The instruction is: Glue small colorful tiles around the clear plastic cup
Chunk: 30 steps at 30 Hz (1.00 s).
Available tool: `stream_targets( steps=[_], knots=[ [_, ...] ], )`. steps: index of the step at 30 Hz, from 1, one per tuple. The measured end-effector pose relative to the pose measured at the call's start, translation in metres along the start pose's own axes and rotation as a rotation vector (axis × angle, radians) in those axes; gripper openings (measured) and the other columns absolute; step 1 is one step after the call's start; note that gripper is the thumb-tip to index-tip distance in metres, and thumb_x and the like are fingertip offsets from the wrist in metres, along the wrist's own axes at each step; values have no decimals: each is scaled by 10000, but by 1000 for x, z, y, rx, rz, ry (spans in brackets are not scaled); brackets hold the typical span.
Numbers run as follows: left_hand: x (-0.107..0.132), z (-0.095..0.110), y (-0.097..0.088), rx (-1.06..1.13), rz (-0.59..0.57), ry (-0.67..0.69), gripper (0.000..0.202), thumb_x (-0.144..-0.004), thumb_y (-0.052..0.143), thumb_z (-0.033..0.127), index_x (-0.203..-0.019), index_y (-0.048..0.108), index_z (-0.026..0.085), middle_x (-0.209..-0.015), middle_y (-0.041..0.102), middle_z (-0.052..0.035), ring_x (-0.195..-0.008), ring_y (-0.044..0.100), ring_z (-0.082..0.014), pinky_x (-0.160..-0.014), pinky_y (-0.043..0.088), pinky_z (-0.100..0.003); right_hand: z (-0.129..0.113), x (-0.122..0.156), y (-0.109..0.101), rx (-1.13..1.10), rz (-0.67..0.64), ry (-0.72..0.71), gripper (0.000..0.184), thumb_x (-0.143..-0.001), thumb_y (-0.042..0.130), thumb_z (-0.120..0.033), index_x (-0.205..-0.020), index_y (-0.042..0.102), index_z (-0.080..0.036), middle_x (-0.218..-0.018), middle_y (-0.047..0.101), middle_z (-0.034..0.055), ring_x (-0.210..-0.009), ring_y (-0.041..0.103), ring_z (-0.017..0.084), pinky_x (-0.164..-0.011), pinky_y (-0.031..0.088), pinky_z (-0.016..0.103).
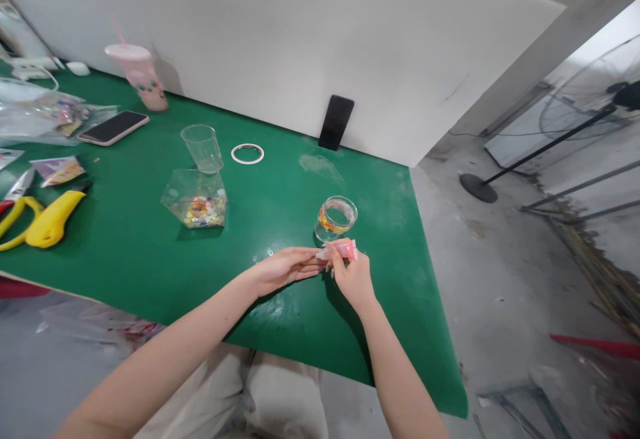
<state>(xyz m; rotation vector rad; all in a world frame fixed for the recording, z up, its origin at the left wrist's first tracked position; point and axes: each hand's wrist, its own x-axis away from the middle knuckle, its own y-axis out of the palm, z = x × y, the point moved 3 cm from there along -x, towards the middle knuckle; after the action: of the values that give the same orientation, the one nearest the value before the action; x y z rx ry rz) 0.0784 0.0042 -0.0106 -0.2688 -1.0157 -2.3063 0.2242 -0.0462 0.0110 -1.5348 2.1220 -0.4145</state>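
partly hidden, pink tube (347,249) pinched in right hand (355,279); left hand (283,269) outstretched beside it, far end obscured.

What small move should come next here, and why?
Probably a gentle squeeze of the pink tube: the right hand grips it with its narrow tip at the left hand. Whether it is uncapped is too small to tell.

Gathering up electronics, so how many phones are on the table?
2. A pale-cased phone lies flat at left, near the pink cup; a black phone leans against the white board.
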Motion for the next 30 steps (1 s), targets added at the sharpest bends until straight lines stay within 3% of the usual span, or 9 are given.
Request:
stream_targets(
  steps=[30],
  knots=[
    [0, 0, -1, -10, -2, 3, 330, -811, 634, 290, -1094, 678, 125, -1208, 636, -147, -1192, 545, -244, -1078, 324, -373, -10, 5, 1, 107, -4, -91, 188, -895, 464, -312, -831, 602, -200, -704, 683, 40, -625, 649, 166, -635, 488, 264]
  ],
)
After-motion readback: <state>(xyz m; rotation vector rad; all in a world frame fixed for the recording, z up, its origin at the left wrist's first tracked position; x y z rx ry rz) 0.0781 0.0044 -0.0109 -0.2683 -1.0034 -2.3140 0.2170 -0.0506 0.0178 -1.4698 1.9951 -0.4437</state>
